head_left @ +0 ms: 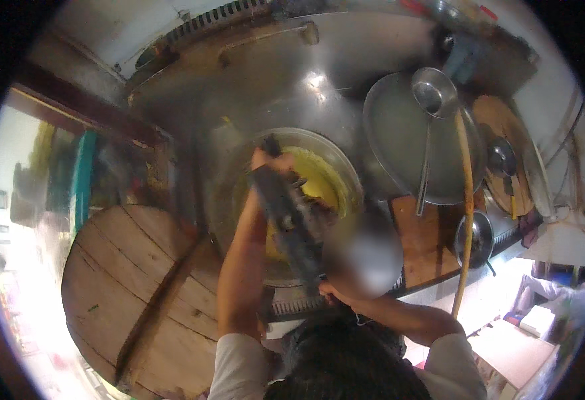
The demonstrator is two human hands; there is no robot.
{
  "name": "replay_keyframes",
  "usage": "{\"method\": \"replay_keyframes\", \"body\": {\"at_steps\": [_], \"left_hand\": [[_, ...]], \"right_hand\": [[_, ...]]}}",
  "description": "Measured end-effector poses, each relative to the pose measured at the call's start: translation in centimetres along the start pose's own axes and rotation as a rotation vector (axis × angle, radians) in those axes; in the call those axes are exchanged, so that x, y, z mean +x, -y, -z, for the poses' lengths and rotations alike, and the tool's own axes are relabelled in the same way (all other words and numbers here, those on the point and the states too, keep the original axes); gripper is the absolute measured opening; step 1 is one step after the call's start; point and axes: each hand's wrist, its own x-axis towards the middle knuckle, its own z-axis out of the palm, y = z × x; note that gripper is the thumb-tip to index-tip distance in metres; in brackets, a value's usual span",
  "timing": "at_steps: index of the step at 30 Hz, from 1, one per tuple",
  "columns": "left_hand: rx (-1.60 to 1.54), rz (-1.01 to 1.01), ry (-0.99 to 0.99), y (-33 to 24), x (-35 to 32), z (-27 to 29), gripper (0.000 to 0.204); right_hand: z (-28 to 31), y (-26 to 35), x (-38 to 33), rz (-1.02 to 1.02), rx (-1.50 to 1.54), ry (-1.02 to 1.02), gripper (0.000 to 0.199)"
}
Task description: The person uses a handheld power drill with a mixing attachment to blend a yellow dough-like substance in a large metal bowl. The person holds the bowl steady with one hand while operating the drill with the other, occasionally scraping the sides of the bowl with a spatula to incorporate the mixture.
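Note:
A round metal pot (336,143) with yellow contents (316,175) stands in front of me on the steel worktop. Slanting across it above the yellow is a long, dark, bulky tool (282,200), whose exact kind I cannot make out. My left hand (270,160) is closed around its far end, over the pot. At the near end, by the pot's near right edge, my right hand (332,291) grips the tool. Dark lumpy matter shows along the tool's right side, too blurred to name. The tool and my left forearm hide part of the pot.
To the left lies a round wooden lid (139,267) with a crossbar. On the right are a wide metal basin (392,143), a long-handled ladle (434,93), a wooden stick (467,200), a small pan (476,237), and another wooden lid (489,123).

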Motion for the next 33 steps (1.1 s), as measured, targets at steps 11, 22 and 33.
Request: {"method": "replay_keyframes", "body": {"at_steps": [11,22,33], "left_hand": [[-0.128,0.056,0.093,3.5,0.0,-5.8,0.032],[-0.827,-0.006,-0.187,2.6,-5.1,7.8,0.021],[-1.468,-0.293,-0.197,5.6,-14.3,5.7,0.015]], "right_hand": [[2.9,-3.2,-0.1,-0.132,0.656,0.185,0.018],[3.7,2.8,8.6,0.203,-0.425,0.208,0.026],[7.5,14.9,0.6,0.146,-1.370,0.202,0.046]]}}
